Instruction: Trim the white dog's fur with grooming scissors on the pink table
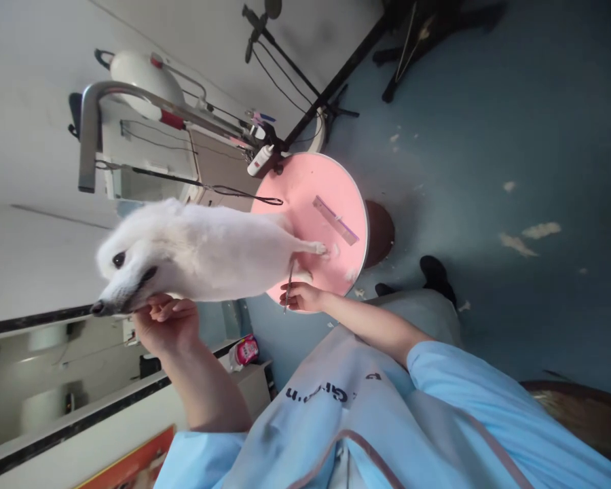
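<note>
A white dog (224,251) stands on a round pink grooming table (305,176). The view is tilted sideways, so the dog's head is at the left and its paws are toward the right. My left hand (170,322) is under the muzzle, its fingers curled against the dog's chin. Low by the dog's legs, my right hand (301,297) holds a slim pair of metal scissors (290,278), their blades near a leg. A long, flat, comb-like strip with a purple edge (335,221) lies on the tabletop beside a paw.
A metal grooming arm (132,88) with a hanging black loop (244,193) rises beside the table. A white bottle (259,161) sits in a holder at the table's edge. White fur tufts (540,231) lie on the blue floor. A dark stand (402,61) is farther off.
</note>
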`<state>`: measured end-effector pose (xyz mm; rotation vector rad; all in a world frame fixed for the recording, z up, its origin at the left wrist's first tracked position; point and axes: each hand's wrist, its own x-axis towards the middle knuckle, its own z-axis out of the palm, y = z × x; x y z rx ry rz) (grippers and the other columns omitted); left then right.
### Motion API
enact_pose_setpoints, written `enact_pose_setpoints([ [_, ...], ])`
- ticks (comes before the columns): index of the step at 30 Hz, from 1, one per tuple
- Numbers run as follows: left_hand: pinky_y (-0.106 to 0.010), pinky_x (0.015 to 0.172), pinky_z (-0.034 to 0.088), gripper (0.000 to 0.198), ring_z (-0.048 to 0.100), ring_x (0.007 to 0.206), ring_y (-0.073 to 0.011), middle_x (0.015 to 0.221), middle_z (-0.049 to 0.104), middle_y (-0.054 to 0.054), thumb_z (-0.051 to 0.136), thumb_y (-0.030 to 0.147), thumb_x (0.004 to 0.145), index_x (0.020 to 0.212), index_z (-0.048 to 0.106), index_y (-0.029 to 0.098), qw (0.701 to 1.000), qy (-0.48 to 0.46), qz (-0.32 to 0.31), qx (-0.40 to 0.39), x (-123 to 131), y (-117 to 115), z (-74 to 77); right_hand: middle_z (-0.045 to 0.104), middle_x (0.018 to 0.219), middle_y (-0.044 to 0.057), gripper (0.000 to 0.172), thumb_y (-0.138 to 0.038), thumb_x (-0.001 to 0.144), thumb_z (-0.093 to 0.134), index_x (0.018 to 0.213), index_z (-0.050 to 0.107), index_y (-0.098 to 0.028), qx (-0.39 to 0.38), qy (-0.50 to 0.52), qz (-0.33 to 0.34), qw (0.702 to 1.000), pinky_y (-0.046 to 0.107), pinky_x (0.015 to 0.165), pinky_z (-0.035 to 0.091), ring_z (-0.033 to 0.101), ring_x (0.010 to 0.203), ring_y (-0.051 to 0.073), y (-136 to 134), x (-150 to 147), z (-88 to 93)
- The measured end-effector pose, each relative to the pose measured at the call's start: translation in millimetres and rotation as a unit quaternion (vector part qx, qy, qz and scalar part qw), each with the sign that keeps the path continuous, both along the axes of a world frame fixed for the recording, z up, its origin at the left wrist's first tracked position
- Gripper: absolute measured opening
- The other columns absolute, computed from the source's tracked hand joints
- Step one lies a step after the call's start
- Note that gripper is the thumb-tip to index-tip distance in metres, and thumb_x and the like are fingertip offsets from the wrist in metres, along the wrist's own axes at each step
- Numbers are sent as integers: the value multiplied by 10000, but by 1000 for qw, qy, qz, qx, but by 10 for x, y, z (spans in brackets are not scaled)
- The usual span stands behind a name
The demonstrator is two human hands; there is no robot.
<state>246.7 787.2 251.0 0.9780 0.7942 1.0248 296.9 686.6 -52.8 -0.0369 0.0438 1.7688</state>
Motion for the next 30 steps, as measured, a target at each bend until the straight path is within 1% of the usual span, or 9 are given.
enact_pose_setpoints([
  [2,-159,396,341,277,449,292,-11,526,628,70,492,266,867,614,476,157,1000,5,-17,5,40,16,22,706,868,47,393,-361,701,783,985,560,-206,21,34,-3,999,259,645,526,722,822,199,50,-73,51],
  [3,-156,396,348,296,457,296,-12,527,631,69,474,281,890,621,489,158,1000,5,-24,10,61,21,28,704,867,44,391,-369,700,785,977,562,-206,28,40,-10,999,267,658,532,723,827,202,80,-118,84],
  [7,-128,378,342,382,453,283,-7,505,627,59,404,338,948,636,527,155,998,-2,-53,32,117,78,33,688,803,-1,396,-173,615,802,924,558,-213,-10,33,-86,996,224,643,503,702,767,158,224,-323,216],
  [11,-127,369,336,400,445,267,-7,485,624,58,418,347,943,611,528,153,995,-5,-96,34,113,211,42,704,859,31,322,-310,696,776,924,573,-204,15,71,-109,991,259,658,516,698,793,177,349,-466,255],
  [15,-130,372,342,412,458,272,-6,499,641,61,412,357,948,609,527,152,990,-2,-133,33,86,323,52,677,796,2,351,-182,645,801,900,562,-214,12,27,-149,988,223,646,482,688,782,160,426,-495,144],
  [20,-134,367,334,430,453,267,-5,489,634,63,395,363,943,582,499,153,987,-5,-156,32,36,367,43,689,832,27,279,-282,719,747,919,568,-205,25,22,-113,993,252,639,503,686,760,173,463,-376,-82],
  [24,-140,359,324,449,442,260,-2,478,615,68,383,369,952,580,508,153,989,-12,-144,27,-13,392,31,701,829,34,331,-98,651,728,936,585,-188,45,-16,-129,991,235,682,511,692,797,161,466,-325,-194],
  [28,-155,366,337,424,451,270,-8,486,611,74,394,356,946,594,518,154,990,-7,-136,39,-63,428,24,710,841,54,254,-274,730,710,936,587,-188,54,16,-104,993,281,659,538,705,786,198,499,-303,-221],
  [30,-147,361,332,409,454,275,-7,485,609,75,403,351,941,600,513,154,990,-7,-134,40,-82,437,26,702,809,43,254,-249,725,708,942,591,-184,68,9,-93,993,270,643,534,702,757,189,526,-267,-220],
])
